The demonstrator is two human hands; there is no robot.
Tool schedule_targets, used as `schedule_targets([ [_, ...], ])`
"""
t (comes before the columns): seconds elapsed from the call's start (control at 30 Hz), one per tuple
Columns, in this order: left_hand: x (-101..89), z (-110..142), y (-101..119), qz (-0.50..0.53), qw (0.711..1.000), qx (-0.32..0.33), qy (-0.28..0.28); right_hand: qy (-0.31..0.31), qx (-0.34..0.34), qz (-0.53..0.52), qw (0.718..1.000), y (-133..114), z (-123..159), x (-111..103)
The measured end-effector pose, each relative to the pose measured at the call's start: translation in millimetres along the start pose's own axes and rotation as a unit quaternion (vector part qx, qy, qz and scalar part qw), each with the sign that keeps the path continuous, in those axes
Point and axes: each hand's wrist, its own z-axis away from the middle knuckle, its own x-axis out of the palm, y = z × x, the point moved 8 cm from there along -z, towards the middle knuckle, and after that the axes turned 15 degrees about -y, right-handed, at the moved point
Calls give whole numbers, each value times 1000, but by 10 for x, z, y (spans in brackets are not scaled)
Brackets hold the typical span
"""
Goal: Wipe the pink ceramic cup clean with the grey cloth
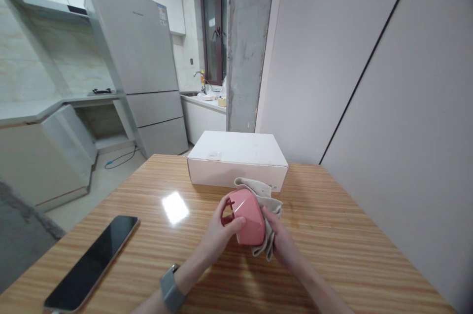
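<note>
While the left hand (226,225) grips the pink plastic piece (248,218) above the wooden table (343,235), near the white box (236,151), the right hand (281,240) holds the folded gray cloth (271,205) against the right side of the piece, in the head view.

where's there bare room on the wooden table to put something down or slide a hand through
Right of the white box and right hand, the wooden table is bare out to its right edge. Another patch lies between the phone and left hand. It's crowded where both hands, the pink object and cloth meet before the box.
</note>
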Motion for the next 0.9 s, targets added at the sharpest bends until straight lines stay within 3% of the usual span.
schedule_targets([
  [0.23, 23, 19, -94, 95, 992, -78, -7, -25, 11, 29, 999, 41, 15, 65],
  [0.4, -35, 24, -6, 18, 999, -33, 32, 5, 5, 6, 1000, 25, 14, 1],
  [0.57, -8, 47, 158, -86, 995, 35, 21, 16, -3, -2, 1000, 7, 22, -34],
  [0.77, -97, 24, 23, -23, 998, -31, 46, 10, -9, 10, 1000, 55, 23, -29],
  [0.9, -34, 39, -38, 62, 994, -82, 26, -13, -16, 15, 1000, 81, 13, 6],
])
